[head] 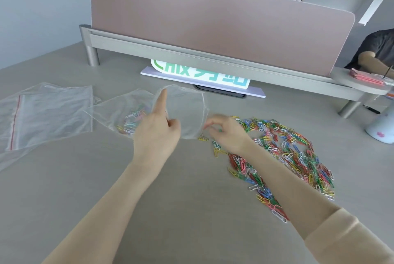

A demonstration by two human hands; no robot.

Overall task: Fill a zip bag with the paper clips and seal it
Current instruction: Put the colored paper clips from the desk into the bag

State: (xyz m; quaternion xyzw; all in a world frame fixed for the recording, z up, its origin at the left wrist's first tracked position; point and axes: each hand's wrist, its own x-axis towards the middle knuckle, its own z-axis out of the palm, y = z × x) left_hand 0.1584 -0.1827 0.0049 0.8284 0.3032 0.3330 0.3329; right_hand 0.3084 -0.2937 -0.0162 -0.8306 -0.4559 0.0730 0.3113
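Observation:
A clear zip bag (187, 110) lies on the desk with its mouth held wide toward the right. My left hand (157, 129) grips the near rim of that mouth, forefinger stretched up along it. Several coloured paper clips (133, 120) lie inside the bag at its left end. My right hand (226, 133) is at the mouth's right edge, fingers pinched together on a few paper clips. A big loose heap of coloured paper clips (285, 157) spreads over the desk to the right of and under my right forearm.
Spare empty zip bags (44, 112) lie flat at the left, one with a red seal strip. A pink partition (213, 21) on a grey rail closes the back, with a white and green sign (202, 76) under it. Another person's arm (371, 59) is at the far right.

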